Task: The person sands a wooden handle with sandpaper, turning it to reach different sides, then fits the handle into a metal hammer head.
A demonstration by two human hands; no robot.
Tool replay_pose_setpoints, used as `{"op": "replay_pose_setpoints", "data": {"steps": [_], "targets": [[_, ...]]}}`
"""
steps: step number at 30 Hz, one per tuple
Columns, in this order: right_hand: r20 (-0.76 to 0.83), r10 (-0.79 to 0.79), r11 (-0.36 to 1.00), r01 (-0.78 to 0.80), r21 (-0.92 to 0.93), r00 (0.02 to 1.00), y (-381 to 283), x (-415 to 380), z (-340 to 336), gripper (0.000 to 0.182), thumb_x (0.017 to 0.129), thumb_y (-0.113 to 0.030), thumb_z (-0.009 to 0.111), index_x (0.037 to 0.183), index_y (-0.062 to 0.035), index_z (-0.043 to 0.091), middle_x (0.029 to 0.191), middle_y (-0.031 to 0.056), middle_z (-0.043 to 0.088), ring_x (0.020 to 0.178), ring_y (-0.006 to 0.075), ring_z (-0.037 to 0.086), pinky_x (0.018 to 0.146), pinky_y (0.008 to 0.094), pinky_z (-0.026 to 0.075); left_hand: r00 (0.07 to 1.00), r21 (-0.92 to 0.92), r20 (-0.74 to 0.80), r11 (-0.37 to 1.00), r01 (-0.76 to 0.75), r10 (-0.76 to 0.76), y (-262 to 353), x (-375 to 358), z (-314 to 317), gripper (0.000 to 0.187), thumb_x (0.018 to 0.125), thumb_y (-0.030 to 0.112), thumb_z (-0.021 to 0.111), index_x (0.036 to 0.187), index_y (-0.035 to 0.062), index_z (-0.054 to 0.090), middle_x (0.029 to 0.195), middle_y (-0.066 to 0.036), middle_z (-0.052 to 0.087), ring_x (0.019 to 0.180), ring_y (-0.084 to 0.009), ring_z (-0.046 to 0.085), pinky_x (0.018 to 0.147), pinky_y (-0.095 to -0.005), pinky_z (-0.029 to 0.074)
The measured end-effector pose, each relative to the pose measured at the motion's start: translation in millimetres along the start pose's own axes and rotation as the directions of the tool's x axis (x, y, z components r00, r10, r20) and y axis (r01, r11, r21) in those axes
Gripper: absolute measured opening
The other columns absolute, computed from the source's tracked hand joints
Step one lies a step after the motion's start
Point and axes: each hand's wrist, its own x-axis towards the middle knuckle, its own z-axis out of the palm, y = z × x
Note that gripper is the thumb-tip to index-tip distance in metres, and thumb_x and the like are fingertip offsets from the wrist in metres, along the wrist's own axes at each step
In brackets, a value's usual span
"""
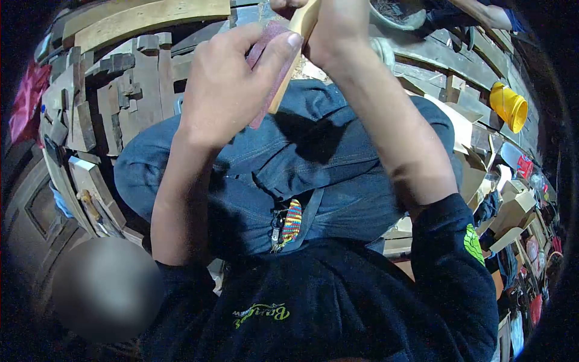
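Observation:
My left hand (223, 90) is closed around a folded strip of reddish-purple sandpaper (265, 104), its thumb pressing along the top. The sandpaper lies against the side of a pale, narrow piece of wood (306, 19), which slants up over my lap toward the top edge. My right hand (339, 33) grips this wood near its upper part; most of those fingers are hidden behind it or cut off by the frame. Below both hands are my crossed legs in dark jeans (338, 181), with a colourful beaded pouch (292, 222) at the waist.
Planks and wood offcuts (129, 90) lie on the left, with a long board (151, 24) behind. A red plastic bag (30, 102) is at far left. On the right are a yellow container (509, 107) and scattered clutter. Another person's arm (487, 13) shows at top right.

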Motion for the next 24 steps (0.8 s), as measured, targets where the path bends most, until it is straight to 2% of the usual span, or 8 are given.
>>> {"op": "replay_pose_setpoints", "data": {"steps": [3,4,9,11,16,18,21,24], "targets": [[0.04,-0.04,0.999,0.041,-0.008,0.998,-2,2,-1,0.04,0.109,-0.051,0.038,0.104,-0.0119,0.045,0.072,-0.0001,0.045,0.057,0.0124,0.044,0.062,0.0332,0.047,0.997,0.005,0.074,1.0,0.013,-0.013,-6,-2,-1,0.041,0.098,0.04,0.062,0.088,0.0021,0.072,0.064,-0.015,0.064,0.059,-0.0289,0.067,0.061,-0.0396,0.052],[0.083,-0.063,0.998,0.062,0.011,0.995,-5,7,-5,0.04,0.109,-0.051,0.038,0.103,-0.012,0.045,0.071,-0.0006,0.045,0.057,0.0122,0.044,0.062,0.033,0.047,0.992,0.08,0.037,0.989,-0.125,0.123,-11,-4,1,0.042,0.099,0.041,0.062,0.085,0.0027,0.072,0.063,-0.013,0.064,0.059,-0.0279,0.067,0.06,-0.0397,0.051],[0.046,-0.096,0.995,0.095,0.02,0.994,-4,8,-5,0.039,0.109,-0.05,0.038,0.102,-0.0121,0.044,0.071,-0.0004,0.044,0.056,0.0128,0.043,0.063,0.0339,0.047,1.0,-0.016,0.009,1.0,0.004,-0.004,2,-1,2,0.041,0.099,0.04,0.062,0.083,0.0032,0.071,0.061,-0.013,0.064,0.057,-0.0285,0.066,0.061,-0.0401,0.051],[0.044,-0.022,0.999,0.021,0.028,0.999,1,7,-5,0.039,0.109,-0.05,0.038,0.102,-0.0119,0.044,0.071,0.0001,0.044,0.056,0.0129,0.043,0.063,0.0341,0.047,1.0,0.027,0.007,0.999,-0.019,0.019,1,-2,-1,0.042,0.098,0.041,0.062,0.083,0.0034,0.071,0.061,-0.013,0.064,0.058,-0.0285,0.066,0.061,-0.0399,0.051],[0.055,-0.128,0.991,0.126,0.039,0.99,-16,16,-10,0.04,0.109,-0.05,0.038,0.103,-0.0107,0.044,0.071,0.0005,0.044,0.056,0.0143,0.044,0.062,0.0349,0.046,0.995,0.033,0.049,0.996,-0.086,0.084,-6,-9,1,0.045,0.097,0.044,0.063,0.081,0.0029,0.07,0.061,-0.014,0.064,0.056,-0.0283,0.065,0.06,-0.039,0.051],[0.028,-0.113,0.992,0.111,0.055,0.993,-9,12,-8,0.04,0.109,-0.05,0.038,0.103,-0.011,0.043,0.072,-0.0001,0.044,0.056,0.0135,0.044,0.063,0.0347,0.047,0.996,0.013,0.073,0.999,0.044,-0.045,2,-4,-1,0.047,0.097,0.046,0.064,0.08,0.0023,0.07,0.062,-0.012,0.064,0.06,-0.0273,0.067,0.059,-0.0388,0.05],[0.007,-0.076,0.997,0.076,0.031,0.997,-9,10,-4,0.039,0.109,-0.05,0.037,0.103,-0.0118,0.043,0.072,-0.0008,0.044,0.057,0.0131,0.044,0.062,0.0347,0.046,0.997,-0.004,0.067,0.999,0.047,-0.047,2,-2,-4,0.046,0.097,0.045,0.064,0.081,0.0029,0.07,0.063,-0.013,0.065,0.061,-0.0284,0.067,0.059,-0.0389,0.05],[0.075,-0.132,0.991,0.129,0.045,0.988,-18,16,-12,0.038,0.109,-0.049,0.037,0.102,-0.0129,0.043,0.073,-0.0012,0.045,0.058,0.0127,0.044,0.064,0.0349,0.047,0.993,0.096,0.077,0.991,-0.092,0.085,-9,-6,-3,0.044,0.097,0.044,0.063,0.082,0.003,0.071,0.062,-0.012,0.065,0.059,-0.0287,0.066,0.059,-0.039,0.05]]}}
